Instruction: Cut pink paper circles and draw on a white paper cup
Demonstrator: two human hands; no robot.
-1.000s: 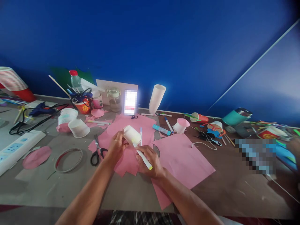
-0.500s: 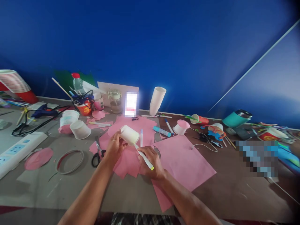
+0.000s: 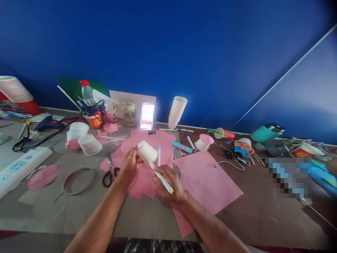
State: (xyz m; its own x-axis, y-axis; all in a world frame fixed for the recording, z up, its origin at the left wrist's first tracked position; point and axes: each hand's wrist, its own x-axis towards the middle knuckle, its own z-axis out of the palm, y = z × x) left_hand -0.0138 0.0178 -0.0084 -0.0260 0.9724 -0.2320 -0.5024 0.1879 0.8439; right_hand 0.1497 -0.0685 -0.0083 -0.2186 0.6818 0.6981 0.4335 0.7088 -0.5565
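My left hand (image 3: 131, 162) is closed on a white paper cup (image 3: 147, 151), which lies tilted on its side above pink paper (image 3: 142, 181). Between the fingers of my right hand (image 3: 170, 181) is a white marker (image 3: 163, 180) with a yellow end. The marker's tip meets the lower edge of the cup, where a pale yellow tint shows. Just behind the right hand lies a capped white-and-blue marker (image 3: 159, 154). Black-handled scissors (image 3: 109, 173) rest left of my left hand.
Two white cups stand at left, one a plain cup (image 3: 90, 145). A tape ring (image 3: 78, 180) and a power strip (image 3: 25, 167) lie nearer. To the right are a glue stick (image 3: 182, 147), a pink-topped cup (image 3: 203, 142) and a pink sheet (image 3: 210, 186). Stacked cups (image 3: 177, 111) stand by the blue wall.
The cup and both hands have shifted very slightly, with the marker still against the cup's edge. A blurred hand at the far right edge is no longer visible.
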